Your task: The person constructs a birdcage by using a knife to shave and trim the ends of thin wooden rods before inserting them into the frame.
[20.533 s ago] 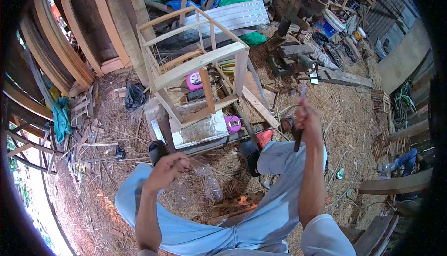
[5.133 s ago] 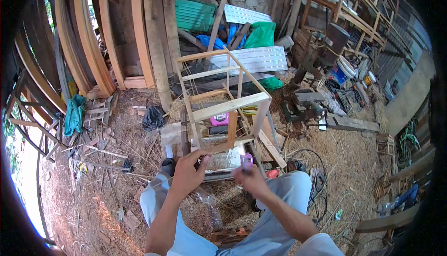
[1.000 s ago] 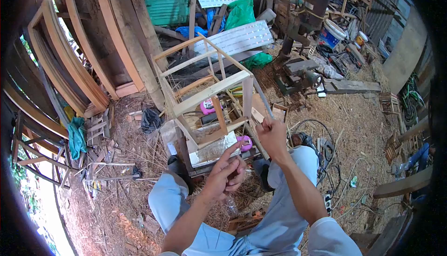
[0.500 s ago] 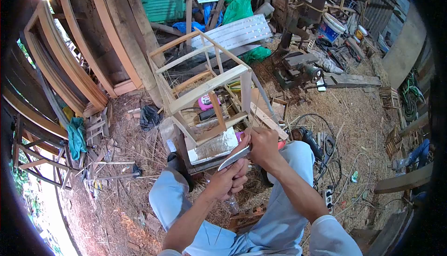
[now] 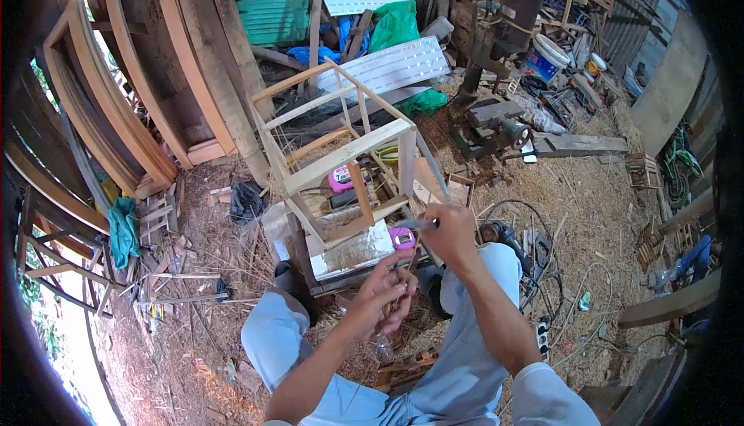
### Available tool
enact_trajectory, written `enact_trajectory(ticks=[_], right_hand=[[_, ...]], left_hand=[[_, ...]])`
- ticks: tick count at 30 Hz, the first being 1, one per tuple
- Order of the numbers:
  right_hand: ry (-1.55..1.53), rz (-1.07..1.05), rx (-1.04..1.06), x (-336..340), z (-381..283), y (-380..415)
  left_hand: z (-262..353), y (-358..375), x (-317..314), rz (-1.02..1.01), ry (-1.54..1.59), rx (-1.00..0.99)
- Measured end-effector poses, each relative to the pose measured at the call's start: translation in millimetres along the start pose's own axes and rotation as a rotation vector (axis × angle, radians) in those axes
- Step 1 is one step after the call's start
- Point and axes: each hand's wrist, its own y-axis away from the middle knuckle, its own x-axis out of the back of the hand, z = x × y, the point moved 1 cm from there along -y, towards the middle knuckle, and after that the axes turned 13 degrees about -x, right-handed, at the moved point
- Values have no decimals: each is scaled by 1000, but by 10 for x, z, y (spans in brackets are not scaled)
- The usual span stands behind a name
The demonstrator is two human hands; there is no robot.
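Observation:
My right hand (image 5: 452, 236) is closed round the handle of a knife (image 5: 417, 225). The blade points left, above the front of a small wooden frame (image 5: 345, 161). Lower and to the left is my left hand (image 5: 380, 300), apart from the blade. Its fingers are curled in and the index finger bends forward; whatever lies between them is too small to make out. Just beyond the hands, a pink tape measure (image 5: 402, 238) rests by a white, worn block (image 5: 356, 251). Inside the frame's outline sits a second pink tape measure (image 5: 339, 179).
A corded power tool (image 5: 504, 236) lies right of my knee, its cable looping over shavings. A power strip (image 5: 543, 337) is farther down. Curved wooden frames (image 5: 116, 108) lean at left. A rusty machine (image 5: 496, 116) stands at the back right, near a paint bucket (image 5: 547, 58).
The knife has moved up and away from my left hand, and its blade has turned. My hands have separated, my left fingers have shifted, and the near tape measure shows more fully.

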Motion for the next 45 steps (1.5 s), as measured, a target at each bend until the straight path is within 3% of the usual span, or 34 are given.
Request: enact_trajectory(ticks=[2, 5, 10, 17, 22, 28, 31, 32, 40, 45], right_hand=[[-31, -133, 95, -54, -106, 123], [0, -170, 115, -184, -169, 180], [20, -145, 383, -247, -174, 284], [29, -87, 263, -222, -122, 235], [-3, -37, 169, -90, -72, 60], [54, 65, 79, -113, 2, -3], [45, -122, 83, -200, -48, 104], [41, -145, 175, -202, -78, 136], [59, -121, 280, -301, -203, 132], [1, -105, 317, -281, -210, 118]], left_hand=[[53, -8, 23, 113, 86, -9], [-48, -43, 130, 210, 133, -72], [-2, -65, 109, 176, 95, -44], [8, -31, 41, 140, 118, 8], [8, 2, 38, 225, 124, 38], [-15, 6, 81, 145, 48, -32], [-8, 13, 162, 150, 142, -17], [12, 9, 157, 152, 142, -21], [-18, -55, 58, 204, -118, -17], [-98, -31, 185, 132, 19, 33]])
